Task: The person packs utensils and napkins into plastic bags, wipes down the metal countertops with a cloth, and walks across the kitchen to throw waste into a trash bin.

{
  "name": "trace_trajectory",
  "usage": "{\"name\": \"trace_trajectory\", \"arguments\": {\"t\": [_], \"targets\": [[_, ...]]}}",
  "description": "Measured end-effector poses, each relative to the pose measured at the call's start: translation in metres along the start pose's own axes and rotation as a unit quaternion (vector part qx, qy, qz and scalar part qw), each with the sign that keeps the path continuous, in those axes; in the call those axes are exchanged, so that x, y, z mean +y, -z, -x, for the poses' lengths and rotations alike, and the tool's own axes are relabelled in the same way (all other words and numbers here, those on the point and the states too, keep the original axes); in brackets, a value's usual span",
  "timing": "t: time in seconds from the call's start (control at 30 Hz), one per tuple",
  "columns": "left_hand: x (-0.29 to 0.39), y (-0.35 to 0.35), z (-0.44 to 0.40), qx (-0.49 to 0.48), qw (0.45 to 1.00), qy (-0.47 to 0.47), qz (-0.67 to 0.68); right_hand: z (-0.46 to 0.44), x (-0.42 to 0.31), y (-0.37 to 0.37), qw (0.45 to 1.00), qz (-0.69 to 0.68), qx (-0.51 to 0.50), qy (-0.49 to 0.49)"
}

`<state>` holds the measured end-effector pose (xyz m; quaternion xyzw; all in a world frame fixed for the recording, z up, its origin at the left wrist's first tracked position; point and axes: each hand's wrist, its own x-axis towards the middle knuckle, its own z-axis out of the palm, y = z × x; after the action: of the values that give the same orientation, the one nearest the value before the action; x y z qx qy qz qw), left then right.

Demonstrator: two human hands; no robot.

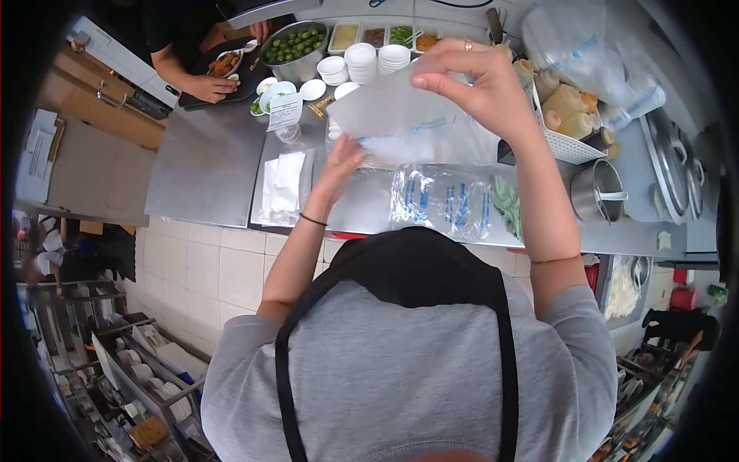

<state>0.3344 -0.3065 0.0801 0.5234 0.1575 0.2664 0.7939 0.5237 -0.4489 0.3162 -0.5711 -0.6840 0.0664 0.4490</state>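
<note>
A translucent plastic bag with blue print (431, 127) is held up over the steel counter (212, 165). My right hand (481, 81), with a ring on one finger, pinches the bag's upper edge between thumb and fingers. At the bag's lower left corner is my left hand (341, 163), its fingers pointing up; what lies between them is partly hidden. Below the bag, a clear plastic package with blue print (443, 202) lies flat near the counter's front edge. White napkins (283, 183) lie to the left of my left hand.
At the back stand a pot of green limes (294, 48), stacked white bowls (360, 58) and ingredient trays (375, 37). A white basket of bottles (573, 146), a steel pot (596, 185) and a green cloth (506, 200) are at right. A co-worker's hand (213, 88) touches a plate at upper left.
</note>
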Motion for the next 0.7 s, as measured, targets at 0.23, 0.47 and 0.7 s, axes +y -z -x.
{"name": "trace_trajectory", "arguments": {"t": [0.23,0.47,0.7], "targets": [[-0.002,-0.036,-0.014,-0.041,0.960,0.052,0.273,0.006,0.007,0.022,0.999,-0.012,0.053,-0.004],[0.044,-0.037,-0.021,0.033,0.966,-0.011,0.256,0.064,-0.003,0.049,0.973,-0.087,0.176,-0.119],[0.050,-0.041,-0.025,0.043,0.971,-0.032,0.234,0.085,0.014,0.012,0.991,-0.045,0.006,-0.127]]}}
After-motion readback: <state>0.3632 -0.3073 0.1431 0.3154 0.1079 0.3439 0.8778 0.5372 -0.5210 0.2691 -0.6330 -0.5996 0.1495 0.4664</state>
